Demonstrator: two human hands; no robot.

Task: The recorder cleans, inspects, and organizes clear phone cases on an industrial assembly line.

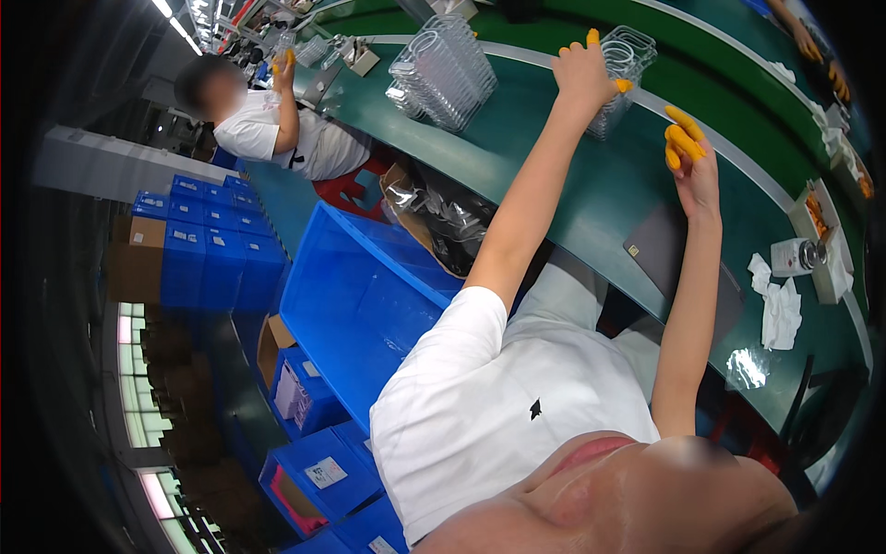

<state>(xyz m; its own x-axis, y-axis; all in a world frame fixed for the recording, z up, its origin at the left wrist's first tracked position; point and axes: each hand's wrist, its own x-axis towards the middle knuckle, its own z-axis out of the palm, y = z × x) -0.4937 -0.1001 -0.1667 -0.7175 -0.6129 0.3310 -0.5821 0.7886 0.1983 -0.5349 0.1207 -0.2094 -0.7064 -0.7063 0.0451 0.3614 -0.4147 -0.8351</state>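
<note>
My left hand [585, 76] reaches over the green table to a stack of clear plastic trays [629, 57]. Its thumb and fingers, some in yellow finger cots, close on the stack's near edge. To the right, my right hand [694, 164] is raised above the table, also wearing yellow finger cots. Its fingers are bent but apart, and nothing shows between them. A larger stack of clear plastic trays [443, 74] stands on the table left of my left hand.
A green conveyor belt [738, 92] runs behind the table [591, 185]. A grey mat [669, 245], white tissue [781, 309] and small jar [796, 257] lie to the right. A blue bin [341, 286] stands at my left. Another person [286, 129] works farther left.
</note>
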